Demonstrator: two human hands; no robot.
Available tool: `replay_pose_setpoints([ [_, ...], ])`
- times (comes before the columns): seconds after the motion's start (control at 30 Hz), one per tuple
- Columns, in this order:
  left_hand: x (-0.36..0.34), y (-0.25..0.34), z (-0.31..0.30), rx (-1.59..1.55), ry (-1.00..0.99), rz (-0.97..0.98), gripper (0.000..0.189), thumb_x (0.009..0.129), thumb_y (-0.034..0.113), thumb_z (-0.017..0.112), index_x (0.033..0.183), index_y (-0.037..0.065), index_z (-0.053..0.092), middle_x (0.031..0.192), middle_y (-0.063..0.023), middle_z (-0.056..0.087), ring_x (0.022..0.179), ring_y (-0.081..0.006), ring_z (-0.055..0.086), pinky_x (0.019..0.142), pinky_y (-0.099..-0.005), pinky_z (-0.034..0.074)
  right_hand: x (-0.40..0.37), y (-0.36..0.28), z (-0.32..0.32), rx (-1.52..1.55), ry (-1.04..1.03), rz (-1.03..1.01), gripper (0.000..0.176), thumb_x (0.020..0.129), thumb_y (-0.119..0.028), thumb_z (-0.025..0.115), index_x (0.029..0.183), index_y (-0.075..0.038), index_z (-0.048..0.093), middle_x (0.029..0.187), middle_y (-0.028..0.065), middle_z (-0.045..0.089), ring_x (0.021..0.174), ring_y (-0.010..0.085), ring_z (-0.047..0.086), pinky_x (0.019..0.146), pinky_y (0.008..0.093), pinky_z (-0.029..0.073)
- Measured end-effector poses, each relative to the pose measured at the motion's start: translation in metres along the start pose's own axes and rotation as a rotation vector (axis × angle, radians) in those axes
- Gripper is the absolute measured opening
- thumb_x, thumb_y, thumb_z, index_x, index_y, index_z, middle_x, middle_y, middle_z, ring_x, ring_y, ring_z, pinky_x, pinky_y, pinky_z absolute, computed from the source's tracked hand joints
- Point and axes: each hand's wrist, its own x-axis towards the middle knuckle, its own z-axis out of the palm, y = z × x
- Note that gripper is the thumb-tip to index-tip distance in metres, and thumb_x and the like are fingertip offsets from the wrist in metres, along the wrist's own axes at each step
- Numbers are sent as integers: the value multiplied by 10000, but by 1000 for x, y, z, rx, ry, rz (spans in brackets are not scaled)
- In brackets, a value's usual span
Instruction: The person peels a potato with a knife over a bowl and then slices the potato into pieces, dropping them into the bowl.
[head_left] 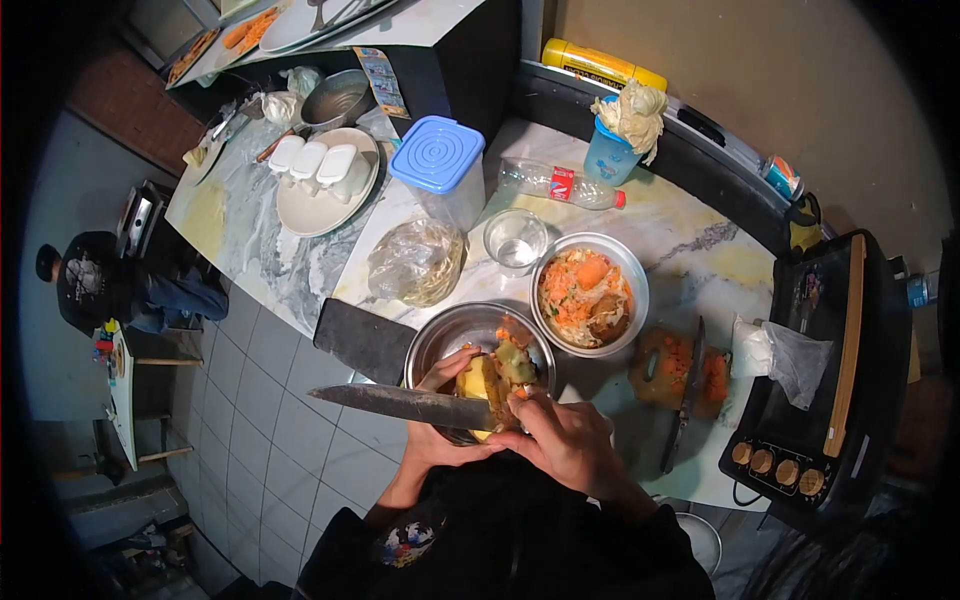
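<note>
A yellow, partly peeled potato [474,381] is in my left hand [440,443], whose fingers wrap round it above a steel bowl [424,337]. My right hand [563,440] grips a large dark-bladed knife [400,403]. The blade points left and crosses over the potato; the knife's handle is hidden in my fingers. Peelings [514,366] show in the bowl just beyond the blade. Right of the bowl stands a metal bowl of orange shredded food [583,300]. A second knife [690,390] lies on a cutting board [652,378] with orange bits.
Behind the bowls stand a glass [516,240], a plastic bag [415,262], a blue-lidded container [438,160], a plastic bottle [540,182] and a blue cup [611,152]. A black oven [800,400] is at the right. Another person [95,283] is at the far left.
</note>
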Motion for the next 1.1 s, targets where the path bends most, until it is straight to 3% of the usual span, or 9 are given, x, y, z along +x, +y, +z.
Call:
replay_pose_setpoints([
  [0.07,-1,2,0,-88,41,-78,992,555,289,916,1366,-5,426,1336,-277,472,1250,-371,484,1021,-473,409,1,1,-1,-11,-6,-4,474,748,-283,798,1062,1,582,911,113,664,706,257,679,569,345,528],
  [0.27,0,4,-9,1,5,-27,969,533,211,939,1340,-45,467,1326,-222,457,1241,-342,489,1022,-453,425,-1,4,0,82,-40,59,469,750,-286,796,1062,-9,582,881,115,672,705,270,676,571,353,524],
  [0.57,-4,0,-8,3,75,-33,935,517,248,940,1282,-75,510,1250,-210,504,1182,-333,533,996,-441,441,1,4,1,103,-25,69,455,748,-287,797,1053,-23,586,867,104,673,702,280,673,565,364,514],
  [0.63,-3,1,-9,66,71,-23,949,496,293,938,1277,-53,523,1225,-210,528,1137,-323,552,959,-439,454,-1,8,4,149,32,17,456,818,-310,745,1115,-38,531,829,120,641,611,281,657,490,381,495],
  [0.8,-2,3,-6,148,48,9,936,464,338,937,1237,-38,569,1181,-202,569,1067,-297,577,908,-422,474,1,7,0,158,-16,28,429,814,-241,743,1124,-45,521,891,119,636,650,290,657,527,383,505],
  [1.1,-5,-1,-14,177,59,-17,888,459,323,927,1166,-109,607,1105,-169,633,1004,-244,575,873,-375,475,-1,12,6,234,-17,94,385,824,-208,728,1104,-49,517,910,120,638,696,320,654,559,399,506],
])
